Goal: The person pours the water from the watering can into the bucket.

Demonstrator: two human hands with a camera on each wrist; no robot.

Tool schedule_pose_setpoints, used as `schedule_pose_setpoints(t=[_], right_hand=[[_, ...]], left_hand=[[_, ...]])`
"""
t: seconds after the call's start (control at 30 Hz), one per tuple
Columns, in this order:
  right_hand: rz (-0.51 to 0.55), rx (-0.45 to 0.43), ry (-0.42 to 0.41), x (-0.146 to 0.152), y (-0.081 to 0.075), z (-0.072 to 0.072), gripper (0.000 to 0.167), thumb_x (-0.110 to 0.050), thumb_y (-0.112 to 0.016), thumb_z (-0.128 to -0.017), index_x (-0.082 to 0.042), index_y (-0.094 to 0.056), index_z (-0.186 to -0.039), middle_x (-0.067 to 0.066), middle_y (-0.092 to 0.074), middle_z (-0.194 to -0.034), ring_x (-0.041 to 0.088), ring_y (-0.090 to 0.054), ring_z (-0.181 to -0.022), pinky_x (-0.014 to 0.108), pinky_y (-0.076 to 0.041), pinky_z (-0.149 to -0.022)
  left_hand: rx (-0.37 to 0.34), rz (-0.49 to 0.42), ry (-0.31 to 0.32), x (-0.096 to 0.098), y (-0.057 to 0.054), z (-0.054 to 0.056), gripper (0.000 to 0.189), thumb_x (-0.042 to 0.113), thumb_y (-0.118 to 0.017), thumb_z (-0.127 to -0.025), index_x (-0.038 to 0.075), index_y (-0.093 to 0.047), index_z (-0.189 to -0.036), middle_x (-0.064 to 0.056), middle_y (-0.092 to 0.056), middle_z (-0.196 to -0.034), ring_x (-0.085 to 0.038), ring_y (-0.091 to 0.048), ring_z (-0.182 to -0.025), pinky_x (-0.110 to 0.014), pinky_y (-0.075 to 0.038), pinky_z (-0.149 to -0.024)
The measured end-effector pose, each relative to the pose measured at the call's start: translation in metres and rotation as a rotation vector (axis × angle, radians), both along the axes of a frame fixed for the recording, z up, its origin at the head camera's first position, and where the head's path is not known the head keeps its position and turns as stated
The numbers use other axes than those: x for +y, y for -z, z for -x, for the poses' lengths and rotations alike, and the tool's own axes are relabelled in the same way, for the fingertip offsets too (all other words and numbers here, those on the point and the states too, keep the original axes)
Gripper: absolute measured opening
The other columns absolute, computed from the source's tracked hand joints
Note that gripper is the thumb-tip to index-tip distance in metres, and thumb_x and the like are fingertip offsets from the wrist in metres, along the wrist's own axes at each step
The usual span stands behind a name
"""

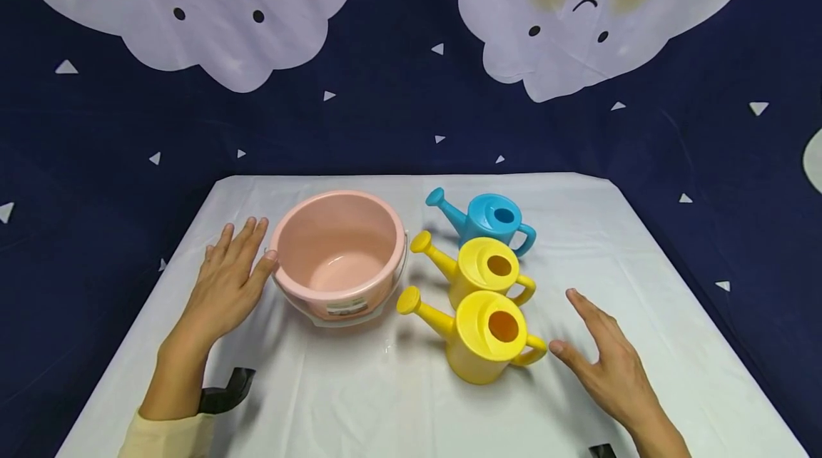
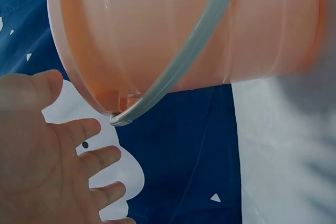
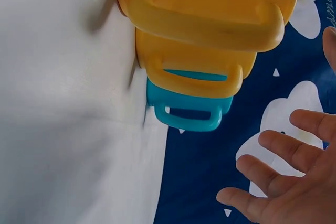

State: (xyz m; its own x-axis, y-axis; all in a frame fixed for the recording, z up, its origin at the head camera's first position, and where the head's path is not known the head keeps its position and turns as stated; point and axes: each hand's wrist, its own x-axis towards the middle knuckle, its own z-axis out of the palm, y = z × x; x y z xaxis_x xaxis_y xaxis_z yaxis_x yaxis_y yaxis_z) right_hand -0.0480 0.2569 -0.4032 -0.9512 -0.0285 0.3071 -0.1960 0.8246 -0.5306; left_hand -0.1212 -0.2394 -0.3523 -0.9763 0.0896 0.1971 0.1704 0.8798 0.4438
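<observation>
A pink bucket (image 1: pixel 337 244) with a pale grey handle (image 2: pixel 184 61) stands upright on the table, left of middle. Three toy watering cans line up to its right: a blue watering can (image 1: pixel 478 219) at the back, a yellow watering can (image 1: pixel 472 258) in the middle and another yellow watering can (image 1: pixel 475 347) in front. All their spouts point left. My left hand (image 1: pixel 231 283) hovers by the bucket's left side, fingers straight, thumb near the rim; whether it touches cannot be told. My right hand (image 1: pixel 606 358), fingers spread and holding nothing, is just right of the front can's handle.
A white cloth (image 1: pixel 347 401) covers the table. Behind it hangs a dark blue backdrop (image 1: pixel 385 123) with clouds and small white triangles. Black wrist straps (image 1: pixel 227 392) show near both wrists.
</observation>
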Motion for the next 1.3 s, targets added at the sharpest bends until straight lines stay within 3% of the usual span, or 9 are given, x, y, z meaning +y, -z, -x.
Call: schedule_pose_setpoints(t=[0.07, 0.13, 0.23, 0.53, 0.83, 1.3], right_hand=[[0.0, 0.014, 0.001, -0.001, 0.002, -0.001, 0.081, -0.027, -0.076, -0.078, -0.034, -0.033, -0.146, 0.011, -0.045, -0.145, 0.015, -0.038, -0.136, 0.045, -0.038, -0.104], [0.0, 0.03, -0.003, -0.002, 0.003, -0.002, 0.081, -0.026, -0.077, -0.077, -0.033, -0.035, -0.145, 0.009, -0.047, -0.143, -0.004, -0.033, -0.134, 0.022, -0.032, -0.109], [0.003, 0.052, -0.01, -0.003, 0.005, -0.003, 0.08, -0.026, -0.079, -0.075, -0.033, -0.038, -0.143, 0.008, -0.051, -0.139, -0.019, -0.028, -0.125, -0.004, -0.017, -0.094], [0.042, 0.093, -0.054, -0.008, 0.01, -0.006, 0.08, -0.021, -0.084, -0.068, -0.027, -0.047, -0.139, 0.004, -0.057, -0.13, -0.021, -0.033, -0.118, -0.006, -0.019, -0.093], [0.052, 0.045, -0.06, -0.009, 0.013, -0.01, 0.074, -0.025, -0.082, -0.071, -0.03, -0.048, -0.136, -0.003, -0.058, -0.13, -0.015, -0.041, -0.114, -0.004, -0.025, -0.092], [0.129, 0.016, -0.101, -0.015, 0.021, -0.01, 0.066, -0.018, -0.081, -0.072, -0.026, -0.053, -0.131, -0.002, -0.061, -0.125, -0.017, -0.046, -0.113, -0.003, -0.033, -0.093]], left_hand=[[-0.001, 0.008, 0.011, 0.0, 0.0, 0.001, 0.062, 0.047, -0.029, -0.101, 0.018, -0.013, -0.153, -0.018, -0.013, -0.158, -0.039, 0.006, -0.147, -0.064, 0.006, -0.113], [0.001, 0.014, 0.026, -0.001, 0.0, 0.001, 0.062, 0.047, -0.03, -0.101, 0.019, -0.014, -0.153, -0.017, -0.013, -0.159, -0.038, 0.006, -0.147, -0.064, 0.006, -0.114], [0.004, 0.024, 0.049, -0.002, 0.0, 0.002, 0.061, 0.046, -0.033, -0.1, 0.019, -0.015, -0.153, -0.016, -0.014, -0.159, -0.036, 0.006, -0.148, -0.063, 0.005, -0.114], [0.01, 0.025, 0.092, -0.001, 0.0, 0.005, 0.061, 0.046, -0.036, -0.1, 0.019, -0.02, -0.152, -0.013, -0.017, -0.159, -0.033, 0.004, -0.149, -0.062, 0.004, -0.115], [0.014, 0.013, 0.104, -0.002, 0.004, 0.008, 0.061, 0.045, -0.038, -0.099, 0.019, -0.021, -0.152, -0.011, -0.019, -0.158, -0.033, 0.002, -0.149, -0.061, 0.004, -0.115], [-0.017, -0.003, 0.097, -0.002, 0.004, 0.009, 0.062, 0.045, -0.037, -0.099, 0.019, -0.017, -0.152, -0.009, -0.015, -0.159, -0.032, 0.003, -0.149, -0.06, 0.005, -0.116]])
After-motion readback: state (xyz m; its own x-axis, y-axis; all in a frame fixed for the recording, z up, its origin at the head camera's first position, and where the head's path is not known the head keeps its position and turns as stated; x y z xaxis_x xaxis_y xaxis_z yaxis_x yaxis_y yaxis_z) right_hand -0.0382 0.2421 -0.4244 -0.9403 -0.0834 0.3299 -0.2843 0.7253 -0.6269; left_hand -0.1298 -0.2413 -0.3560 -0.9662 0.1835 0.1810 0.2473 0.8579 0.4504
